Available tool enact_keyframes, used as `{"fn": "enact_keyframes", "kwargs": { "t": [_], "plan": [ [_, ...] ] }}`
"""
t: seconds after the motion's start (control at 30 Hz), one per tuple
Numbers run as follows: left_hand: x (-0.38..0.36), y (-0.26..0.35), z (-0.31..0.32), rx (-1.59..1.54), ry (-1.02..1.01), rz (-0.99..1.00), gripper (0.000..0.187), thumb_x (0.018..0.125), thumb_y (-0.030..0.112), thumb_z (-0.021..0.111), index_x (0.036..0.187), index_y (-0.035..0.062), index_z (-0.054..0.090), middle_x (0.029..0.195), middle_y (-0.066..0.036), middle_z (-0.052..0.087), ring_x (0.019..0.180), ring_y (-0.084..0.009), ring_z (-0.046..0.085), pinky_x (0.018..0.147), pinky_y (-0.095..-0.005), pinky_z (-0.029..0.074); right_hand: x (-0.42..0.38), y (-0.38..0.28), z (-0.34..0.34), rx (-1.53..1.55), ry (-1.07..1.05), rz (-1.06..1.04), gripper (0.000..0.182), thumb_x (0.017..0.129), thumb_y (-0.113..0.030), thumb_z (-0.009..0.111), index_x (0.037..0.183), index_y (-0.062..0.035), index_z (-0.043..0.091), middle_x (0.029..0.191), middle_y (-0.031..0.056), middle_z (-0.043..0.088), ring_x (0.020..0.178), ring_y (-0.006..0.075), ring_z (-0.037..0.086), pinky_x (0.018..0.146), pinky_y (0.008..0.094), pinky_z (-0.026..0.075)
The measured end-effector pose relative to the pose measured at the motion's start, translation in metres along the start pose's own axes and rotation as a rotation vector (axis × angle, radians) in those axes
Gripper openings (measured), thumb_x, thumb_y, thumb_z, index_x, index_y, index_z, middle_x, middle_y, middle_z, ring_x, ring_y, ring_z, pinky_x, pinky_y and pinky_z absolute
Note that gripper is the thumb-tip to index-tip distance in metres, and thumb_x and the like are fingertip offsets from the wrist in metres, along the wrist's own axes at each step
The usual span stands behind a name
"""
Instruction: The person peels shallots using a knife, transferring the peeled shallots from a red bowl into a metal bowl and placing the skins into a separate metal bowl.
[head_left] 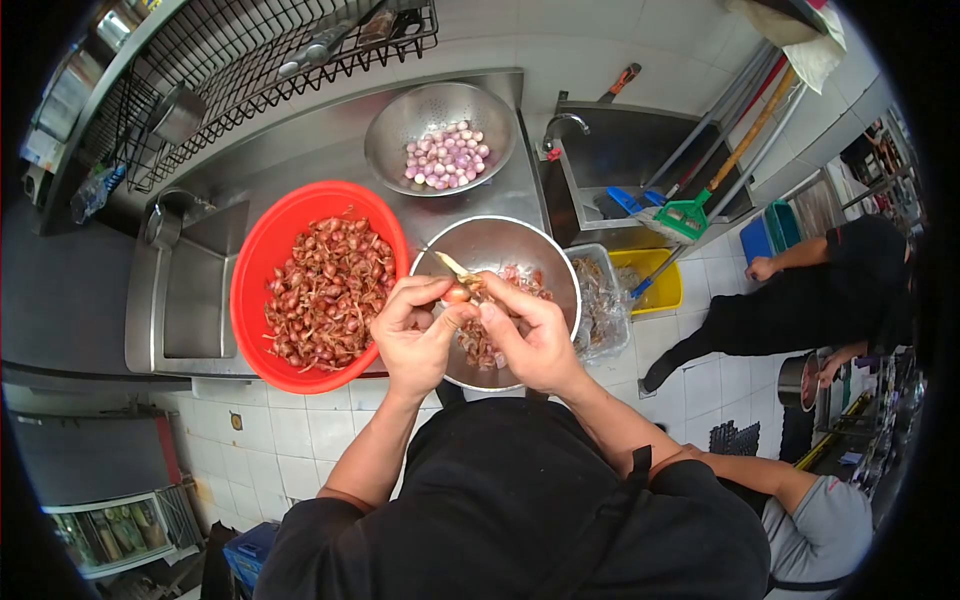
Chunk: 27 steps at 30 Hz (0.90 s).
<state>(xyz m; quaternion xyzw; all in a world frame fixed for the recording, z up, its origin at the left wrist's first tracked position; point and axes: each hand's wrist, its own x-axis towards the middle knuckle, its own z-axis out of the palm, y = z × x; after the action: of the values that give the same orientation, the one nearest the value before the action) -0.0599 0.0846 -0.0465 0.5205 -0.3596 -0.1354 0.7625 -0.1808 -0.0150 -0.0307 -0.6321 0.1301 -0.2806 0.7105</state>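
My left hand (418, 335) is closed on a small reddish shallot (457, 294), above a metal bowl (567, 262) that holds shallots and skins. Close beside it, my right hand (530, 333) pinches a knife with a pale yellowish handle (452, 263) against the shallot; its blade is mostly hidden by the fingers. Left of the hands sits a red basin (246, 290) full of unpeeled shallots (330, 290). Behind the bowl, a metal colander (385, 140) holds peeled pinkish-white shallots (446, 156).
A sink (195, 300) lies at the left, another (590, 185) at the back right. A wire rack (270, 70) hangs above. Right of the bowl are a plastic bag of skins (602, 300) and a yellow bin (660, 285). Two other people stand at the right.
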Motion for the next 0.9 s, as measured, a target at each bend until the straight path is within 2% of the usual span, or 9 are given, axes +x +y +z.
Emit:
{"fn": "enact_keyframes", "kwargs": {
  "t": [0.1,0.17,0.37,0.4,0.43,0.5,0.53,0.87,0.9],
  "plan": [
    [-0.003,-0.003,0.001,0.0,-0.103,0.096,0.033,0.083,-0.003,0.074,0.113,-0.003,0.062,0.115,-0.013,0.062,0.103,-0.0186,0.063,0.089,-0.0281,0.053,0.005,-0.016,-0.005,0.116,-0.005,0.132,0.037,0.1,-0.014,0.057,0.134,0.0019,0.056,0.081,-0.0004,0.061,0.063,0.0002,0.05,0.053,0.0178,0.041],
    [-0.001,-0.005,0.001,-0.407,-0.042,-0.194,0.033,0.087,0.001,0.072,0.118,-0.0019,0.061,0.12,-0.014,0.062,0.106,-0.0198,0.063,0.094,-0.0303,0.051,0.006,-0.012,-0.012,0.158,-0.027,0.177,0.036,0.101,-0.015,0.056,0.133,0.0004,0.057,0.074,-0.0018,0.058,0.058,0.0009,0.048,0.049,0.0184,0.039],
    [0.003,-0.007,-0.009,-0.63,-0.11,-0.388,0.03,0.1,0.014,0.056,0.126,-0.001,0.056,0.123,-0.016,0.06,0.109,-0.0237,0.063,0.094,-0.0326,0.053,0.012,-0.004,-0.023,0.12,0.16,0.209,0.034,0.103,-0.017,0.051,0.133,-0.001,0.058,0.065,-0.0026,0.054,0.052,-0.0012,0.042,0.045,0.0174,0.034],
    [0.005,-0.006,-0.009,-0.676,-0.096,-0.432,0.03,0.102,0.017,0.052,0.127,-0.0007,0.055,0.123,-0.016,0.06,0.109,-0.0246,0.063,0.093,-0.0325,0.054,0.014,0.015,-0.033,0.067,0.183,0.179,0.036,0.101,-0.017,0.053,0.132,0.0006,0.057,0.068,0.0066,0.063,0.053,0.0112,0.057,0.049,0.0265,0.044],
    [0.005,-0.007,-0.011,-0.675,-0.097,-0.434,0.03,0.102,0.017,0.052,0.127,-0.0007,0.055,0.123,-0.016,0.06,0.109,-0.0246,0.063,0.093,-0.0325,0.054,0.017,0.034,-0.045,0.068,0.184,0.18,0.036,0.101,-0.017,0.053,0.132,0.0006,0.057,0.068,0.0066,0.063,0.053,0.0112,0.057,0.049,0.0265,0.044],
    [0.005,-0.011,-0.014,-0.643,-0.036,-0.466,0.031,0.105,0.019,0.045,0.128,-0.0004,0.054,0.121,-0.017,0.061,0.11,-0.0262,0.063,0.091,-0.0329,0.056,0.025,0.052,-0.059,-0.589,0.069,0.205,0.035,0.099,-0.017,0.053,0.128,0.0028,0.058,0.081,0.0221,0.069,0.072,0.0364,0.069,0.065,0.0414,0.053],
    [0.005,-0.011,-0.015,-0.643,-0.036,-0.466,0.031,0.105,0.019,0.045,0.128,-0.0004,0.054,0.121,-0.017,0.061,0.11,-0.0262,0.063,0.091,-0.0329,0.056,0.024,0.041,-0.06,-0.777,0.026,0.293,0.034,0.097,-0.017,0.052,0.122,0.0042,0.059,0.096,0.0302,0.066,0.097,0.0487,0.063,0.084,0.0497,0.05],
    [0.007,-0.013,-0.018,-0.569,0.017,-0.521,0.031,0.103,0.017,0.05,0.128,-0.0005,0.056,0.114,-0.014,0.063,0.088,-0.016,0.06,0.076,-0.0274,0.051,0.01,0.054,-0.056,-0.693,-0.087,0.237,0.031,0.097,-0.018,0.053,0.118,0.0038,0.059,0.095,0.0295,0.067,0.095,0.0446,0.066,0.084,0.0453,0.051],
    [0.007,-0.012,-0.018,-0.516,-0.004,-0.488,0.031,0.102,0.016,0.053,0.129,-0.0006,0.056,0.114,-0.014,0.063,0.089,-0.0156,0.059,0.078,-0.0274,0.05,0.009,0.052,-0.051,-0.577,-0.034,0.206,0.03,0.097,-0.017,0.053,0.119,0.0032,0.058,0.092,0.0242,0.069,0.087,0.0357,0.068,0.079,0.0404,0.052]
  ]
}}
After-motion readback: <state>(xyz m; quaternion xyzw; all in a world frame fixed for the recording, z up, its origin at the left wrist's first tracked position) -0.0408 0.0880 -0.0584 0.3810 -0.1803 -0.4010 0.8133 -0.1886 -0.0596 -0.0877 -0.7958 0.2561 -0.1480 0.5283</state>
